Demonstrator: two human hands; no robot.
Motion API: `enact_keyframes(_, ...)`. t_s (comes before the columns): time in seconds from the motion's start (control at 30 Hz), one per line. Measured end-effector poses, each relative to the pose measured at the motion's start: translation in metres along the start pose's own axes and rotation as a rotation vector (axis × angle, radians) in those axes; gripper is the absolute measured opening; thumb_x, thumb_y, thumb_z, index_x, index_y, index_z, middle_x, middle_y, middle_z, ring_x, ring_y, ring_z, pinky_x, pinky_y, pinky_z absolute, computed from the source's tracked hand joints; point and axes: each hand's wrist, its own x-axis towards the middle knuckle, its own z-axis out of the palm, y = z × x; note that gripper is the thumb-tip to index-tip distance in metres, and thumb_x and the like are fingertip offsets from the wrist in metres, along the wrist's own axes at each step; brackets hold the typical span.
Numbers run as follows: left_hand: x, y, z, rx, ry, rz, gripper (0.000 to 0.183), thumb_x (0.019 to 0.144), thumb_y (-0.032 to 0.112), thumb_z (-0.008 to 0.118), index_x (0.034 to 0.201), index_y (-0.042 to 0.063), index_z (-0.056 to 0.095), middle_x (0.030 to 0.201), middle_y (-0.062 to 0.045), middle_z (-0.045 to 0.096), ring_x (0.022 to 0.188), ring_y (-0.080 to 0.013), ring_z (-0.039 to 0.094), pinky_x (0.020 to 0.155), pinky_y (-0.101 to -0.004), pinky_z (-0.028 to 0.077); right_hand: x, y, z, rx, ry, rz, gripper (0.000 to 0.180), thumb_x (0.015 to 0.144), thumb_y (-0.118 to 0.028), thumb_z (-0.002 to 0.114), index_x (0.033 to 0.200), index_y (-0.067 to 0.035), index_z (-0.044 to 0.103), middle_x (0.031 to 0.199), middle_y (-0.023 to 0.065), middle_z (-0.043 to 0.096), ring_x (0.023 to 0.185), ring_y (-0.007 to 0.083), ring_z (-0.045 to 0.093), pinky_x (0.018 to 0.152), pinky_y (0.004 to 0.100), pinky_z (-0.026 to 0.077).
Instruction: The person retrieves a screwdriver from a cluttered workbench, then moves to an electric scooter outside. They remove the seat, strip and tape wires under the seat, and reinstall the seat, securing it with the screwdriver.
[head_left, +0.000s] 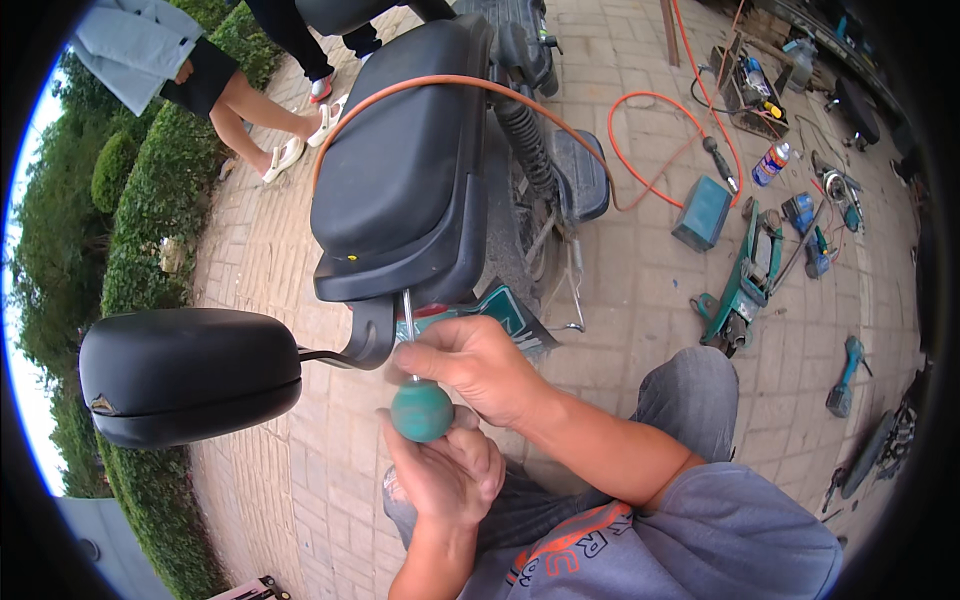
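Observation:
A screwdriver with a green ball-shaped handle (422, 410) has its metal shaft pointing up under the rear edge of a black scooter seat (397, 150). My right hand (480, 367) pinches around the shaft just above the handle. Below, my left hand (450, 476) cups the ball handle with its palm and fingers. To the left of the shaft is a curved black bracket (373, 330), and a black padded backrest (191, 375) extends from it. A green licence plate (510, 311) hangs behind my right hand.
An orange hose (450, 79) crosses the seat. On the paving at right lie a green floor jack (739, 281), a teal box (703, 214), a spray can (771, 164), a cordless tool (847, 379) and a tool tray (750, 94). Two people stand at upper left beside a hedge (150, 225).

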Motion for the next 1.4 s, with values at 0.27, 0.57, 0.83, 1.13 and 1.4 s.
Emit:
enact_keyframes(0.27,-0.001,-0.006,0.012,0.566,0.232,0.563,0.071,0.096,0.06,0.04,0.113,-0.008,0.048,0.088,-0.018,0.062,0.058,-0.0244,0.061,0.051,-0.0328,0.052,0.005,0.004,-0.008,0.105,-0.098,0.064,0.025,0.091,-0.017,0.064,0.099,0.007,0.068,0.092,0.0098,0.07,0.08,0.0121,0.062,0.073,0.0254,0.049)
enact_keyframes(0.57,-0.004,0.002,0.004,0.229,0.109,0.101,0.082,0.094,0.07,0.02,0.116,-0.004,0.046,0.062,-0.019,0.057,0.038,-0.0235,0.05,0.035,-0.0292,0.042,0.006,0.006,-0.01,0.216,-0.184,0.102,0.026,0.091,-0.017,0.065,0.1,0.007,0.066,0.093,0.0124,0.069,0.084,0.0154,0.064,0.075,0.0274,0.05)
enact_keyframes(0.83,-0.003,-0.003,-0.012,0.377,0.016,0.255,0.072,0.098,0.063,0.022,0.111,-0.003,0.046,0.067,-0.016,0.056,0.048,-0.0245,0.054,0.042,-0.0298,0.044,0.005,0.005,-0.007,0.133,-0.175,0.066,0.026,0.094,-0.016,0.062,0.101,0.008,0.066,0.097,0.0153,0.07,0.085,0.0173,0.066,0.076,0.0288,0.052)
enact_keyframes(1.13,0.004,-0.008,-0.017,0.565,0.139,0.391,0.077,0.094,0.069,0.023,0.11,-0.002,0.046,0.064,-0.01,0.052,0.053,-0.0221,0.056,0.041,-0.0295,0.041,0.005,0.005,-0.006,0.058,-0.104,0.073,0.026,0.09,-0.018,0.067,0.093,0.007,0.069,0.089,0.0119,0.07,0.081,0.0144,0.065,0.072,0.0262,0.05)
enact_keyframes(1.4,0.002,-0.01,-0.012,0.429,0.33,0.379,0.088,0.09,0.076,0.016,0.105,-0.003,0.051,0.065,-0.014,0.057,0.048,-0.0193,0.049,0.046,-0.0284,0.04,0.004,0.008,-0.01,0.017,-0.064,0.028,0.028,0.091,-0.019,0.065,0.097,0.009,0.067,0.091,0.0133,0.07,0.084,0.0156,0.064,0.073,0.0271,0.05)
